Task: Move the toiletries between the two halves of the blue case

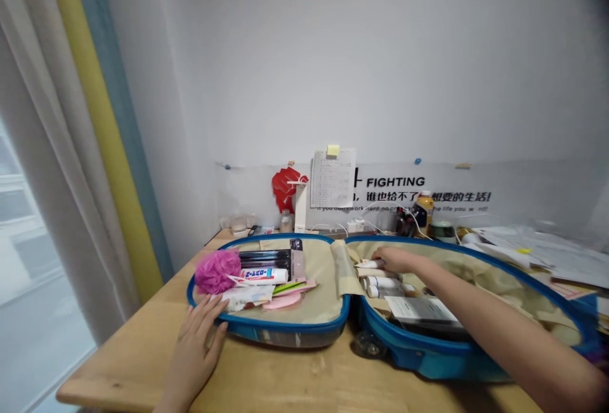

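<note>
A blue suitcase (304,329) lies spread open on the wooden desk. My left hand (202,330) rests with fingers spread at the near left edge of its left half, close to a pink bath puff (217,271). Beside the puff are a toothpaste tube (264,275), a white packet (247,299), a pink oval item (282,301) and a dark flat pack (266,261). Over in the right half, my right hand (391,259) has its fingers closed on a white tube (370,264). White bottles (384,287) and a grey-white box (421,309) lie nearer me.
Behind the suitcase stand a white lamp (301,207), a yellow-capped bottle (423,211) and cables. Papers (528,248) are piled on the right. A grey, yellow and blue curtain (102,115) hangs on the left. The desk's front left corner (71,391) is in view.
</note>
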A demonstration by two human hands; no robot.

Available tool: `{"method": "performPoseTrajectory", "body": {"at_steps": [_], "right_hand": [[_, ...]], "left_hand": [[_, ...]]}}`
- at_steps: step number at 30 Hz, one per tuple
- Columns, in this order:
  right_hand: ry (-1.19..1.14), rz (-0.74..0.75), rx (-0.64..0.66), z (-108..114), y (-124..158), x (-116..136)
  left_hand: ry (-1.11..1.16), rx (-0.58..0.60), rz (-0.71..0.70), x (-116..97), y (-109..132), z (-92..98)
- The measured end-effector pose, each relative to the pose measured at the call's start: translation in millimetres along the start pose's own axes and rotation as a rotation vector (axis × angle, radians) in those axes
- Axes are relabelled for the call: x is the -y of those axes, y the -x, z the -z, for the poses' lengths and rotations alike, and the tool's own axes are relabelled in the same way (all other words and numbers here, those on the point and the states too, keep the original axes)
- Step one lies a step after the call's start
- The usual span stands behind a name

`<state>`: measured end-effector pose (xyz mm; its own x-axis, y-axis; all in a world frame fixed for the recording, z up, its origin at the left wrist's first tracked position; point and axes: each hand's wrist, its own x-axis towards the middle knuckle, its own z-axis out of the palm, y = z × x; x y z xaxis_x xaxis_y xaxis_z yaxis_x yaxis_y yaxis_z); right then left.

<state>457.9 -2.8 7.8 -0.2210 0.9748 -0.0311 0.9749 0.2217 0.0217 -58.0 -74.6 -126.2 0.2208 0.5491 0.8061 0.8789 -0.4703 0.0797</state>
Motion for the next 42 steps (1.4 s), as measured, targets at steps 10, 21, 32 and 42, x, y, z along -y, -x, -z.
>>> {"method": "performPoseTrajectory", "body": {"at_steps": [10,21,32,42], "right_hand": [[-0.003,-0.063,-0.062,44.0,22.7,15.8],[0.112,0.155,-0.052,35.7,-34.4,153.6],[0.106,0.247,0.078,10.9,-43.7,178.7],[-0.048,0.033,-0.038,60.0,-30.4,89.7]], "left_hand": [[0.034,-0.004,0.039,-1.1,0.1,-1.2],[0.019,0.0,0.019,0.1,-0.3,0.2],[0.021,0.006,0.018,-1.6,-1.2,2.5],[0.053,0.005,0.019,2.1,0.3,0.8]]}}
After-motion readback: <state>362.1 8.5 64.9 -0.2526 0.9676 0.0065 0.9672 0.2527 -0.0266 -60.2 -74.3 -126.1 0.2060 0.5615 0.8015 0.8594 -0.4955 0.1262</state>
